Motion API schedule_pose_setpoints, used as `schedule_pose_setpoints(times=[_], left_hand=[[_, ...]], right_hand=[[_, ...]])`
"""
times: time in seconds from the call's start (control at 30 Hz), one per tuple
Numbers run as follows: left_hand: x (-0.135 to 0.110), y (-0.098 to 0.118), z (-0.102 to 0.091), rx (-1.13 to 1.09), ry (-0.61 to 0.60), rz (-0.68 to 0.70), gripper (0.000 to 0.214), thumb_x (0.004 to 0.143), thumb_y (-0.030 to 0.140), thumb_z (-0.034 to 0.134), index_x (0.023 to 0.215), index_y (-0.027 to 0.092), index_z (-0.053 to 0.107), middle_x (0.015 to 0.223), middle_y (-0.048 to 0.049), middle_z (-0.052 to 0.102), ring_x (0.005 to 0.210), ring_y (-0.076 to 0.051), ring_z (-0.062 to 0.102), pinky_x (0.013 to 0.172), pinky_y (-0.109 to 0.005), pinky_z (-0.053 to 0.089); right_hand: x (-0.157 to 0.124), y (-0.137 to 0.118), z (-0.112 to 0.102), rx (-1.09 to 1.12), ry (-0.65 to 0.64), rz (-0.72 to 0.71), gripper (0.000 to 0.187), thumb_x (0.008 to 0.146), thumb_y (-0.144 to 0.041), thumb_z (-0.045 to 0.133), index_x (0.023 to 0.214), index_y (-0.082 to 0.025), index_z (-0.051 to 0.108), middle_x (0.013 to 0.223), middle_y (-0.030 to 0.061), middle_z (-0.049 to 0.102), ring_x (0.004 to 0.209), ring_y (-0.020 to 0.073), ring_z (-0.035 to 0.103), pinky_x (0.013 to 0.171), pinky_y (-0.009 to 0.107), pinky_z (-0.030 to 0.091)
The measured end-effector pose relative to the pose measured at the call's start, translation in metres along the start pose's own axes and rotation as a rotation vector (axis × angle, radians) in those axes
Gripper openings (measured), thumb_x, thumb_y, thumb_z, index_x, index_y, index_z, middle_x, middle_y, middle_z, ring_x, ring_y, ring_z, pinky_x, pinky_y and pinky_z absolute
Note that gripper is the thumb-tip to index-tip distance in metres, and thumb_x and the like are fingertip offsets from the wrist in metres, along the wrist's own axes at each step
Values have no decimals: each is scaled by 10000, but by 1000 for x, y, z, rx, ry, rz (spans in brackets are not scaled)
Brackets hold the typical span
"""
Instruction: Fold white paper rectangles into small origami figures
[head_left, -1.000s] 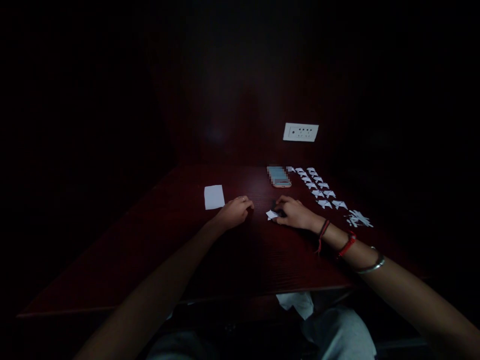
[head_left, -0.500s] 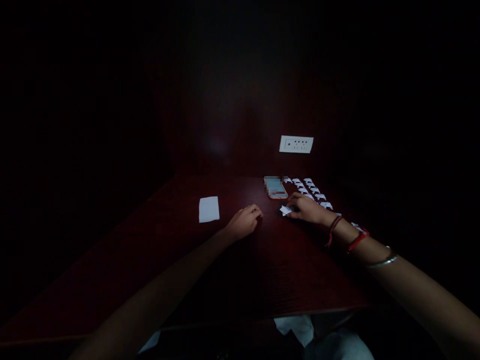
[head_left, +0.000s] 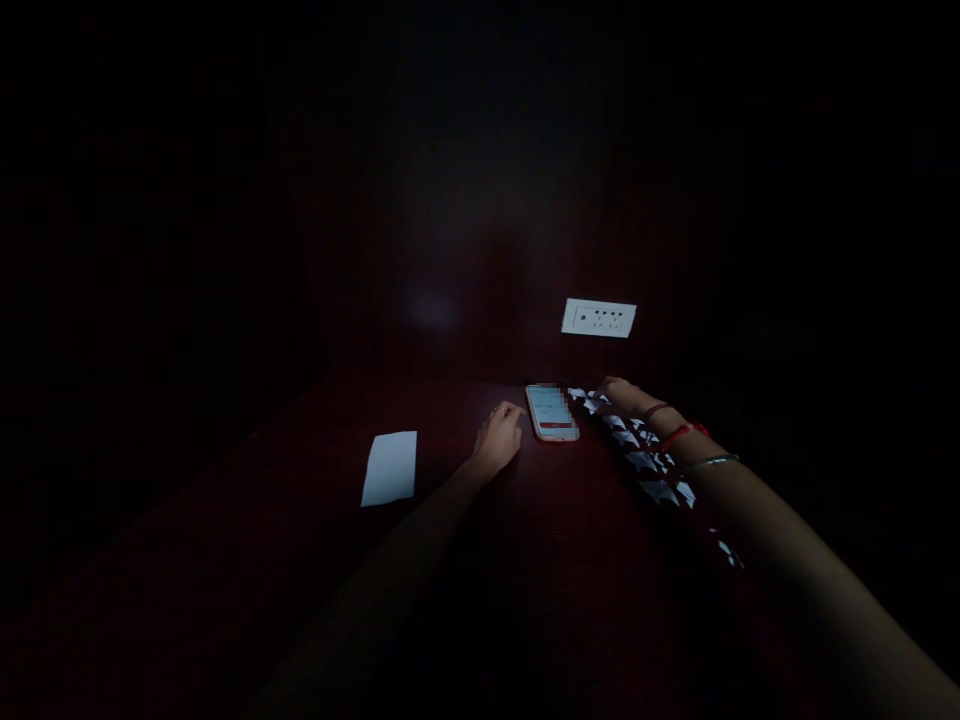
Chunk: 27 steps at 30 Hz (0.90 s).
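Observation:
My left hand (head_left: 499,436) rests on the dark red table (head_left: 525,560) with its fingers curled in and nothing visible in them, just left of a lit phone (head_left: 551,412). My right hand (head_left: 621,396) reaches to the far end of a double row of small folded white paper pieces (head_left: 645,462). Its fingers are pinched on one folded piece (head_left: 592,401) right beside the phone. Red thread bands and a metal bangle circle my right wrist. My right forearm lies over part of the row and hides some pieces.
A flat white sheet of paper (head_left: 390,468) lies on the table to the left of my left hand. A white wall socket plate (head_left: 598,317) sits on the dark wall behind the phone. The room is very dark.
My right hand has carried the folded piece away from the table's middle to the far end of the row by the phone. My view has tilted up and forward. The left hand barely moved.

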<state>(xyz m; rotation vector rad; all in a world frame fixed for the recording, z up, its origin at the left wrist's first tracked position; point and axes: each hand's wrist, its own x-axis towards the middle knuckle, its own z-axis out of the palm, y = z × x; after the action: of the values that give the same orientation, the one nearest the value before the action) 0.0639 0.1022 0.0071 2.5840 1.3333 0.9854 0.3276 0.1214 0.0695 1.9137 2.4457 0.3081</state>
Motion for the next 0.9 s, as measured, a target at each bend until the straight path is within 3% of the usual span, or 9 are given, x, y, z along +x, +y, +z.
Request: schedule_pose_setpoints(times=[0.23, 0.5, 0.73, 0.9], left_hand=[[5, -10, 13, -3, -9, -12, 255, 792, 172, 352, 1025, 199, 451, 1035, -51, 411, 933, -164, 448, 847, -291, 354], [6, -11, 13, 17, -23, -25, 252, 798, 184, 352, 1030, 194, 452, 1034, -54, 412, 921, -164, 454, 838, -279, 357], [-3, -6, 8, 74, -18, -14, 250, 792, 174, 349, 1013, 190, 463, 1046, -56, 410, 913, -168, 455, 819, -279, 364], [-28, 1, -17, 129, -46, 32, 238, 776, 177, 373, 986, 185, 484, 1033, -55, 429, 912, -178, 453, 800, -293, 370]], right_hand=[[32, 1, 24, -15, -49, 77, 333, 652, -343, 570, 976, -267, 586, 1074, 109, 457, 1012, 307, 398, 717, 438, 395], [32, -6, 28, -35, -89, 108, 341, 691, -319, 527, 1025, -258, 555, 1078, 115, 445, 1000, 298, 390, 721, 454, 381], [2, -20, -2, -74, -37, 121, 318, 710, -269, 514, 1026, -242, 549, 1106, 112, 425, 1009, 270, 364, 749, 411, 361], [-40, -56, -18, -35, 9, 36, 273, 740, -287, 471, 981, -209, 573, 1078, 108, 451, 987, 242, 396, 759, 343, 356]])
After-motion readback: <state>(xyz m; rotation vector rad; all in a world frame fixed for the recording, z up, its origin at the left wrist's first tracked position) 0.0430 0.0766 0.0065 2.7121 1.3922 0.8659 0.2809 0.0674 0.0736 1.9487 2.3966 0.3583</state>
